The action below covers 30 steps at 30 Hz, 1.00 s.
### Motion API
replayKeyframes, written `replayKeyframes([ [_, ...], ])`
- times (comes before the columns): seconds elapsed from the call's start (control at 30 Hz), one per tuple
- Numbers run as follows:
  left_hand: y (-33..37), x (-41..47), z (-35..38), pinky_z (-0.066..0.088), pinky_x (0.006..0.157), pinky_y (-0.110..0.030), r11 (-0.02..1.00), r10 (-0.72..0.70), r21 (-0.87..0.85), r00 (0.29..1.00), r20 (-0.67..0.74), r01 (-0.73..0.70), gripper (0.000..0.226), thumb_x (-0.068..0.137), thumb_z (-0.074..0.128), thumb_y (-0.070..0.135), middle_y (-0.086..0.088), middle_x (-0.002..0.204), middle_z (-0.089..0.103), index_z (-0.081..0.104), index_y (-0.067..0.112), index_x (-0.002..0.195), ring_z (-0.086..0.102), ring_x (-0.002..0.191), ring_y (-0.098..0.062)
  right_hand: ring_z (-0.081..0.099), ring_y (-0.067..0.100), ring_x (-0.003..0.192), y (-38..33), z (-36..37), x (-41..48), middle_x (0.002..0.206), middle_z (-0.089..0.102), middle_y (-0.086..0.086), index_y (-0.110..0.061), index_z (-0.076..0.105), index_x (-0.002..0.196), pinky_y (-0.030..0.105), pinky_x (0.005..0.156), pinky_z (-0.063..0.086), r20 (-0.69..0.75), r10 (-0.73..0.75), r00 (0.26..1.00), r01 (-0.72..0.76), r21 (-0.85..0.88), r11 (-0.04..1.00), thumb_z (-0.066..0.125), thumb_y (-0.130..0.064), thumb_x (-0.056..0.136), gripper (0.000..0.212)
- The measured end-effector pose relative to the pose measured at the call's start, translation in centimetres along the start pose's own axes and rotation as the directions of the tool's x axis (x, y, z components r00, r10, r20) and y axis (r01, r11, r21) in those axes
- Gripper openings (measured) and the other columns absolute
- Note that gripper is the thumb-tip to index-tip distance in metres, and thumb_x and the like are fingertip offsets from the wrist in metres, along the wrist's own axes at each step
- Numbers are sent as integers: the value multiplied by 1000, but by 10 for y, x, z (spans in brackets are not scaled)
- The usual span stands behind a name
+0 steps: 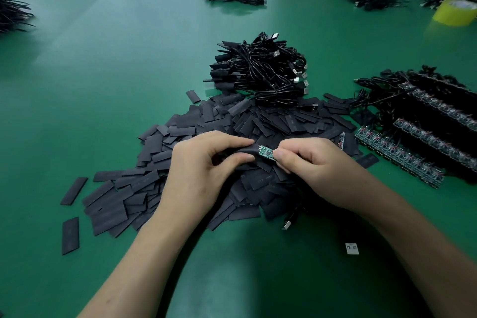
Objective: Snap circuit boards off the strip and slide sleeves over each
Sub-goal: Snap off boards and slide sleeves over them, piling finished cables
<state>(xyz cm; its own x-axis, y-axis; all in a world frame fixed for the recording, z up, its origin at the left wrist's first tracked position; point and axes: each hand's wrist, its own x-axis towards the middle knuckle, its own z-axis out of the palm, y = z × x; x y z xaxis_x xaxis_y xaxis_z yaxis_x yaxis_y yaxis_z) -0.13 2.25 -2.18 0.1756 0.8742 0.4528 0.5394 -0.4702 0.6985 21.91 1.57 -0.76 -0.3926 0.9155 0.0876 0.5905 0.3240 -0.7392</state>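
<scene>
Two hands work over the green counter point(103, 72). The left hand point(201, 170) grip pinches one flat black plastic sleeve point(246, 150). The right hand point(315, 168) grip pinches one small green rectangular circuit board point(265, 153) by its right end. The board's left end meets the sleeve mouth, between both grips. Loose sleeve pile point(180, 134) beneath: too many to count. Board strips point(402, 155), right: about four rows.

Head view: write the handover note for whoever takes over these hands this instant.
Left hand pinches a black sleeve. Right hand pinches a green circuit board, its end just inside the sleeve mouth, most of it bare.
Loose sleeves heaped under the hands; board strips to the right; cable heap with sleeved ends behind.
Done: this board is off its strip.
Left: push the sleeve fully over, then work through the strips.
</scene>
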Motion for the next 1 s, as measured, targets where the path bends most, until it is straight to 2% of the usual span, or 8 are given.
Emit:
replayKeyframes([
  [0.1,-2,2,-6,40,76,-5,999,40,14,997,64,-41,21,82,84,20,19,92,73,82,21,102,63,83,8,35,4,57,0,-2,-1,60,37,-8,-10,46,70,28,56,28,29,3,1000,-3,-15,1000,50,-31,107,42],
  [0.3,-2,2,-10,42,76,-7,998,46,43,995,88,-50,20,82,84,21,17,91,73,82,22,102,65,84,6,39,7,55,0,-1,-2,58,43,-9,-13,53,72,27,54,28,68,23,997,-18,-67,998,50,-33,105,38],
  [0.43,-2,2,-12,49,79,-14,995,94,35,990,105,-98,21,82,84,18,13,95,74,81,21,102,69,90,-3,39,6,56,2,-2,-1,59,43,-10,-14,52,71,26,55,28,77,20,997,-15,-61,998,51,-30,106,38],
  [0.67,-4,3,-15,48,81,-12,992,127,6,980,153,-129,22,81,82,21,13,98,74,82,21,104,69,92,-2,38,4,56,3,-2,-1,59,42,-10,-18,51,71,25,56,30,85,-10,996,13,-37,999,46,-37,103,38],
  [0.8,-4,3,-14,53,76,-21,992,122,-6,978,167,-123,22,81,82,23,12,94,74,82,21,103,69,87,-7,36,4,55,6,-6,0,59,40,-10,-21,53,71,23,56,31,93,2,996,-3,12,1000,47,-34,107,39],
  [0.9,-4,3,-13,52,73,-30,995,96,13,982,165,-99,24,81,83,26,13,91,74,81,24,105,69,82,-12,38,4,57,7,-4,0,60,42,-8,-20,54,72,25,57,31,74,1,997,0,-12,1000,49,-32,107,38],
  [1.0,-5,2,-12,51,74,-30,996,73,38,985,159,-80,24,83,83,29,14,89,74,81,26,106,68,82,-12,42,6,56,6,1,-1,59,46,-9,-19,54,72,23,55,30,44,-11,999,14,-64,998,49,-33,106,36],
])
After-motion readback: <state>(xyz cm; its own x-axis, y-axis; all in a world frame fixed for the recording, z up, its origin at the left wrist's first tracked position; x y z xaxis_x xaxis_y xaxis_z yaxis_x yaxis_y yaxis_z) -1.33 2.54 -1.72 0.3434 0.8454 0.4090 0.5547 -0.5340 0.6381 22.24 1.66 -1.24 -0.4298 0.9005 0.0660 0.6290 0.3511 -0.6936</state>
